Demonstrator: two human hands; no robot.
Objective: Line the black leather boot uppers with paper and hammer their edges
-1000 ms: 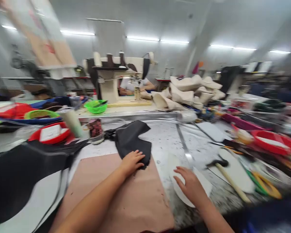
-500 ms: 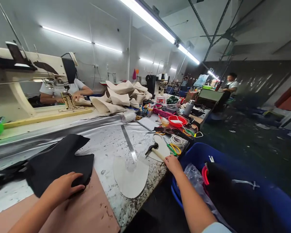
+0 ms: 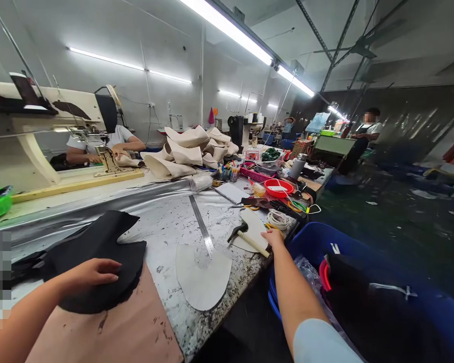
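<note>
My left hand rests on a stack of black fabric pieces, fingers stretched out and holding nothing. At the right of the table, my right hand covers the yellow-handled scissors; its fingertips are largely hidden, so I cannot tell if it grips them. Just left of that hand lies a hammer with a black head and pale handle, on a white cut piece. A rounded white piece and a steel ruler lie between my hands.
A pinkish-brown board is under the fabric. Behind are a sewing machine, a heap of cream pieces and a person's arm. A red basket, a notebook and a blue tub are to the right.
My right hand has let go of the hammer's handle and moved up to the scissors. The hammer now lies down on the table. My left hand has shifted slightly up and left on the fabric.
</note>
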